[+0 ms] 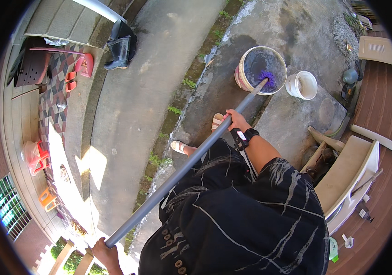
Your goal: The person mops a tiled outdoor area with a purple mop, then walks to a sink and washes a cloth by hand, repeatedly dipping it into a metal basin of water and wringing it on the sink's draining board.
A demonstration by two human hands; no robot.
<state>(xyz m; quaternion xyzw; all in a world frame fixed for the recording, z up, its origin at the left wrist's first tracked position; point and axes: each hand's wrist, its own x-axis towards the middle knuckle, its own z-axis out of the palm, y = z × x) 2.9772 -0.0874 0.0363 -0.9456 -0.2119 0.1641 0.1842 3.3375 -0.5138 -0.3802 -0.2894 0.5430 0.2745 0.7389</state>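
Note:
A long grey pole (178, 175) with a wooden tip runs diagonally across my body. My left hand (106, 253) is closed around its lower-left end. Further up, my right hand (236, 120), with a black band on the wrist, grips the same pole. At the far end a purple fibre head (267, 78) rests inside a large round plastic bucket (241, 76) holding dark liquid. How far the fibre head is under the liquid I cannot tell. Beside the large bucket, on its right, stands a smaller white bucket (294, 86) with pale residue inside.
Black rubber boots (119, 51) stand by a raised kerb at upper left. A pink dustpan (86, 65) and red slippers lie on patterned tiles. A mossy strip with small plants (174, 110) crosses the concrete. At right are a cream curved panel (347, 172) and wooden pieces.

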